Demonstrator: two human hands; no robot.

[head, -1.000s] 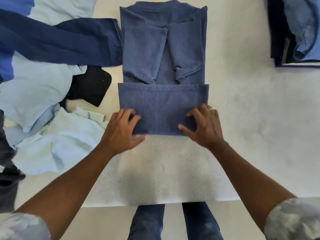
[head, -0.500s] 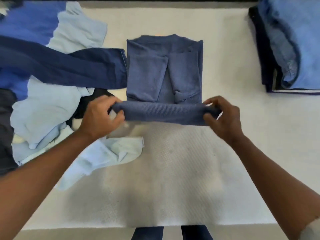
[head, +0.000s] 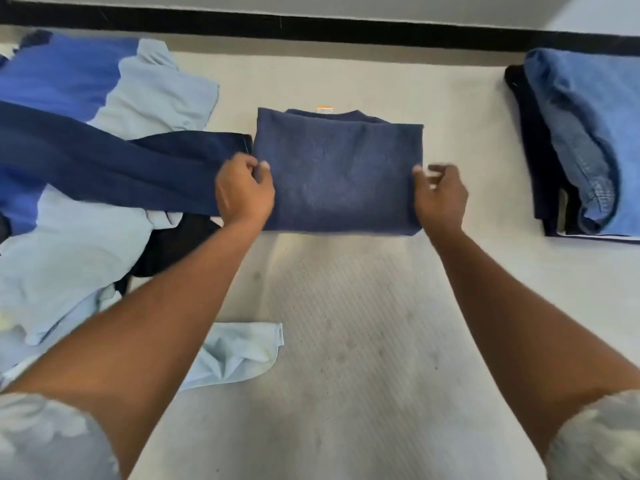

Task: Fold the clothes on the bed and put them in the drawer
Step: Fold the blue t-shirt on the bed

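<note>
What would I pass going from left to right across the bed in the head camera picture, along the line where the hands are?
pile of unfolded clothes → left hand → folded blue shirt → right hand → stack of folded clothes

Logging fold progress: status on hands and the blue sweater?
Left hand pinches blue sweater at its left edge. Right hand at right edge, blurred, grip unclear. Sweater folded flat on bed. Navy garment close beside its left side.
</note>
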